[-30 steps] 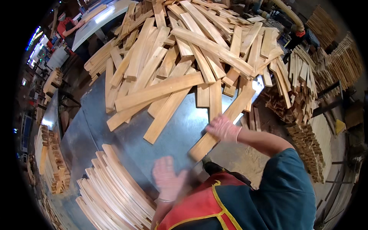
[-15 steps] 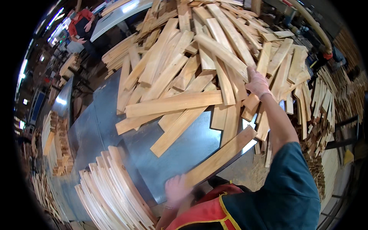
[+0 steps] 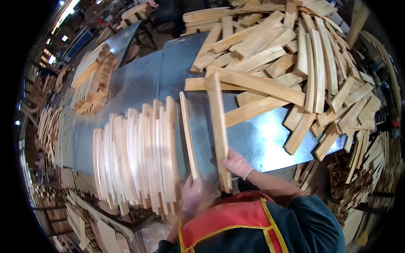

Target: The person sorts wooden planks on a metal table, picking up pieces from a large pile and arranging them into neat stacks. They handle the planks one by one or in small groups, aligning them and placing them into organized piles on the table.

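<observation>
My left hand [image 3: 192, 195] is closed on the near end of a narrow wooden board [image 3: 188, 135], which stands on edge just right of a row of boards. In my right hand [image 3: 237, 164] is a second wooden board [image 3: 217, 126], gripped near its lower end and tilted with its broad side partly showing. The two boards point away from me, roughly side by side with a gap between them. To the left, the row of boards [image 3: 145, 152] stands on edge, packed close together. A loose pile of boards [image 3: 263, 95] covers the table's right side.
Beneath everything is a blue-grey metal table [image 3: 130, 80]. A smaller stack of boards [image 3: 90, 80] sits at its far left. More wood pieces [image 3: 358, 168] are heaped beyond the right edge. A person's dark-clothed legs [image 3: 171, 14] show at the far side.
My right hand has come back from the pile with a board in it. My left hand's board has swung from slanting right to upright beside the row. The view has turned left.
</observation>
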Available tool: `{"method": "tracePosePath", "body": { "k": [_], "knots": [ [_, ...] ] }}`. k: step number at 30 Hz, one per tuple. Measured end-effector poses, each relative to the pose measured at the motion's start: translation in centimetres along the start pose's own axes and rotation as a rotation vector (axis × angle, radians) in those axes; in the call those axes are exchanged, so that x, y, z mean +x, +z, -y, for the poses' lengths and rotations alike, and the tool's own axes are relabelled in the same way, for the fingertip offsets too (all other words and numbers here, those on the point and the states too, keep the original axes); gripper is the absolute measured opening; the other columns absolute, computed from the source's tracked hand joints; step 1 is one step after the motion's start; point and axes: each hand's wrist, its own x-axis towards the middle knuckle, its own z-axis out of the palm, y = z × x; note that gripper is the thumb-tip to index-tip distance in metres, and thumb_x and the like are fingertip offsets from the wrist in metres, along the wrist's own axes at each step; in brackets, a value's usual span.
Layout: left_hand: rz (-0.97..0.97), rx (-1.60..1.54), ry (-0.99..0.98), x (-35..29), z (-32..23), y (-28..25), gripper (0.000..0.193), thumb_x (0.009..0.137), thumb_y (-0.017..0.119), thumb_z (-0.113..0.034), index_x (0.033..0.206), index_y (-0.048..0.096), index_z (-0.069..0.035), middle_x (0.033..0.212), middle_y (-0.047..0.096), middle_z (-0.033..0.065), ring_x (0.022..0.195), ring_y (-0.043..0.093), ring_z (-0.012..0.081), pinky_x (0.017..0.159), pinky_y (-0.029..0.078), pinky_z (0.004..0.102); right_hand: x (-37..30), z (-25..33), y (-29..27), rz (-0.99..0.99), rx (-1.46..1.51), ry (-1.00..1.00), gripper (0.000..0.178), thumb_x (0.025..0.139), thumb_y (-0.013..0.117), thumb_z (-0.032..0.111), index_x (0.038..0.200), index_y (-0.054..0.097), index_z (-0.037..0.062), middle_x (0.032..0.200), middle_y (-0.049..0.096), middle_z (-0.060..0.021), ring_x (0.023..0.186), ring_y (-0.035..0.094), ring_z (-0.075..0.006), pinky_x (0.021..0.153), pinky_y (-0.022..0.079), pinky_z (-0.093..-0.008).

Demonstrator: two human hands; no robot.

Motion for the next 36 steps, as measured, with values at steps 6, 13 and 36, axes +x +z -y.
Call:
{"method": "tracePosePath", "body": {
  "k": [6,13,36],
  "knots": [
    [-0.342,1.451,0.572,-1.4,-2.2,-5.1,0.077,0.090,0.067,-0.049,0.150,0.050,-0.004,0.147,0.052,0.0187,0.139,0.046,0.0347,0.116,0.036,0.0482,2.1,7.1,13.1,0.366,-0.350,0.015,0.056,0.095,0.061,0.045,0.125,0.060,-0.0018,0.120,0.069,-0.0306,0.115,0.065,-0.0469,0.099,0.050,-0.0508],
    [-0.326,1.631,0.421,0.0,-2.2,-6.1,0.094,0.079,0.077,-0.046,0.156,0.042,-0.008,0.159,0.041,0.0178,0.150,0.033,0.0417,0.122,0.027,0.0544,10.5,7.7,0.4,0.129,-0.479,-0.546,0.048,0.085,0.070,0.039,0.113,0.063,0.0015,0.107,0.068,-0.0244,0.103,0.065,-0.0455,0.090,0.053,-0.0498],
    [0.401,-0.396,-0.149,7.2,-8.1,10.4,0.056,0.087,0.073,-0.016,0.136,0.055,0.004,0.115,0.069,0.0178,0.106,0.070,0.0317,0.087,0.060,0.0440,21.2,10.4,-23.6,-0.136,-1.298,-0.249,0.077,0.079,0.080,0.040,0.146,0.053,0.0139,0.130,0.068,-0.0135,0.122,0.063,-0.0352,0.100,0.048,-0.0472]
  ]
}}
